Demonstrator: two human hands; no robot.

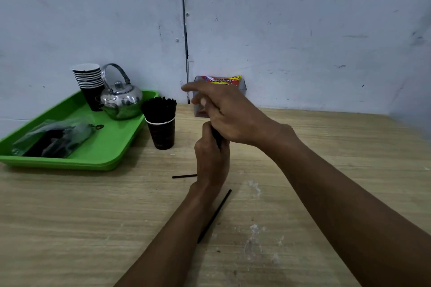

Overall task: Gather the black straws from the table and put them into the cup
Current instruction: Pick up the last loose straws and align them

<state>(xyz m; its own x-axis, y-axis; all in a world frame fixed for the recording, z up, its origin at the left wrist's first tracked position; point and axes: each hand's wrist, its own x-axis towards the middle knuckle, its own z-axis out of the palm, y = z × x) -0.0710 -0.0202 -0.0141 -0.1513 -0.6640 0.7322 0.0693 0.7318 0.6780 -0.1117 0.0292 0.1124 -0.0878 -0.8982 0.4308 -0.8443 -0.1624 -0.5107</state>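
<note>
While clenched round a near-upright bundle of thin black straws (218, 137), left hand (211, 161) — right hand (227, 114) loosely curled atop — grip unclear.

You're working at a light wood-grain table (70, 228) pushed right up against a pale bluish-white wall (303, 18). The wall's pretty beat up: dark scuffs and scratches all over, a small dark hole high on the left, a few screw heads. A thin dark vertical seam (185, 30) runs down the wall to the tabletop, so it looks like two panels butted together. On the far right another wall face angles in and makes a corner. The tabletop has some whitish crumbly residue (255, 230) smeared near the front right. Lighting is flat and even, shadows soft.
</note>
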